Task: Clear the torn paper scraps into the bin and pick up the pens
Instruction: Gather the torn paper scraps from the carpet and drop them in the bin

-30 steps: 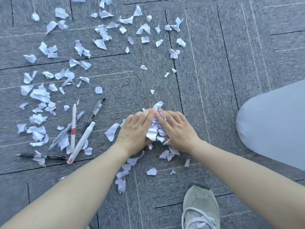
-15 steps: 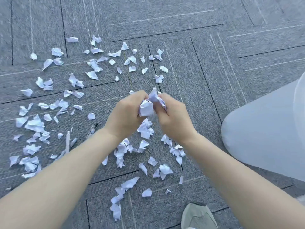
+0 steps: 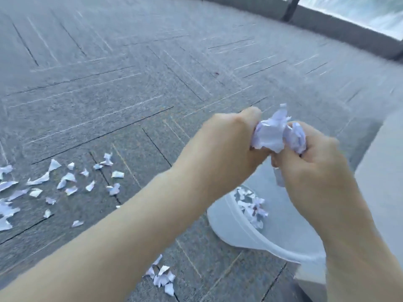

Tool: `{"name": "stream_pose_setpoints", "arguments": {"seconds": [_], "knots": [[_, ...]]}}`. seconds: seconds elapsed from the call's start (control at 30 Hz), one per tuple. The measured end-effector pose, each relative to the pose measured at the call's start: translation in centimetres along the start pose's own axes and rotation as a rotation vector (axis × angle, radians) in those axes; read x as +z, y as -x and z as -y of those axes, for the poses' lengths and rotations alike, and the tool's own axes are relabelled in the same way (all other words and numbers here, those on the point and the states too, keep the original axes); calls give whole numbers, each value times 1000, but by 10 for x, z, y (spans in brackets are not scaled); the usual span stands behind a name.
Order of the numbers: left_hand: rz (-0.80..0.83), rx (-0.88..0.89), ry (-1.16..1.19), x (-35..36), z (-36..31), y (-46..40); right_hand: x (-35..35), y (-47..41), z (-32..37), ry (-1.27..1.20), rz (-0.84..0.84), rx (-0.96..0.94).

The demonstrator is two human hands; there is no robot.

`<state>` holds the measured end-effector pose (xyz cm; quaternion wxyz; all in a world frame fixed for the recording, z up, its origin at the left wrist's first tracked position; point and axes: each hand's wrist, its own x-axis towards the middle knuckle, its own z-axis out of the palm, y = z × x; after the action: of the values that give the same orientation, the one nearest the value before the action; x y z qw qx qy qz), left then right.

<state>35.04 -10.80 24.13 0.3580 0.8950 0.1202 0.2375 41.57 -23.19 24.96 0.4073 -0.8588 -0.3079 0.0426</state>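
Both hands raised together, clamped around 1 wad of torn paper scraps point(image 3: 275, 136). Left hand point(image 3: 224, 144): fingers curled in tight against the wad's left side, knuckles up. Right hand point(image 3: 314, 168): fingers curled round the right side and underside, thumb tucked at the front. White and pale-lilac paper bulges out between the 2 hands, 1 torn tip sticking up above them. A strip of paper point(image 3: 278, 177) hangs below the right hand.

Directly beneath the hands: the bin point(image 3: 235, 227), white, translucent, its rim toward the viewer. Some scraps already in the bin point(image 3: 253, 208) lie inside against its wall. The held wad is above the bin's mouth, not touching it.

Floor: grey carpet tiles point(image 3: 130, 83) with dark seams and faint pale lines. A loose scatter of scraps point(image 3: 69, 182) lies on the carpet to the left, well apart from the bin, running off the left edge. A smaller cluster of scraps point(image 3: 162, 277) lies near the bottom, just under the left forearm point(image 3: 122, 243).

No pens in sight from this angle.

Right edge: a pale grey flat-sided object point(image 3: 383, 175) beside the bin, too blurred to identify. Far top right: a dark window frame point(image 3: 290, 7) with bright glass behind. Picture is motion-blurred throughout.
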Motion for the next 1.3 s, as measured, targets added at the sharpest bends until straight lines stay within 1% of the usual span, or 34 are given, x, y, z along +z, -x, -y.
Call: {"name": "stream_pose_setpoints", "arguments": {"seconds": [0.07,0.17,0.2,0.27,0.33,0.37,0.43,0.5,0.57,0.6,0.67,0.73,0.8,0.87,0.93,1.0,1.07,1.17,1.23,1.3], "knots": [[162,-51,-30,35,-7,-12,-16,0,-26,17,20,154],[363,-91,-115,72,-7,-18,-27,3,-54,67,173,340],[425,-105,-143,77,-6,-18,-30,4,-59,82,194,377],[481,-102,-196,80,-5,-15,-35,5,-64,132,137,395],[437,-63,-185,76,-3,-10,-34,5,-58,158,6,313],[381,-42,-124,71,-1,-8,-30,5,-53,130,-55,246],[212,3,84,59,5,0,-16,8,-37,0,-125,80],[25,26,244,43,19,11,6,12,-16,-188,-120,-83],[-129,-17,267,27,43,31,39,19,3,-356,-54,-195],[-177,-67,239,20,58,45,58,22,11,-393,-19,-239],[-217,-199,156,8,96,80,106,31,20,-388,62,-299],[-216,-371,5,0,142,125,164,42,15,-332,217,-281],[-220,-563,-123,-8,188,178,228,51,-2,-215,424,-243],[-251,-799,-148,-21,224,229,289,58,-26,-41,621,-281],[-282,-1034,-216,-38,251,274,338,60,-45,167,751,-322],[-272,-1200,-368,-58,272,314,371,54,-51,336,778,-309],[-270,-1362,-488,-77,289,345,396,41,-51,440,726,-304],[-351,-1578,-532,-97,313,382,423,17,-50,459,658,-276],[-402,-1624,-524,-107,327,398,441,8,-45,375,659,-283],[-398,-1585,-483,-112,340,406,455,15,-35,304,705,-373]]}}
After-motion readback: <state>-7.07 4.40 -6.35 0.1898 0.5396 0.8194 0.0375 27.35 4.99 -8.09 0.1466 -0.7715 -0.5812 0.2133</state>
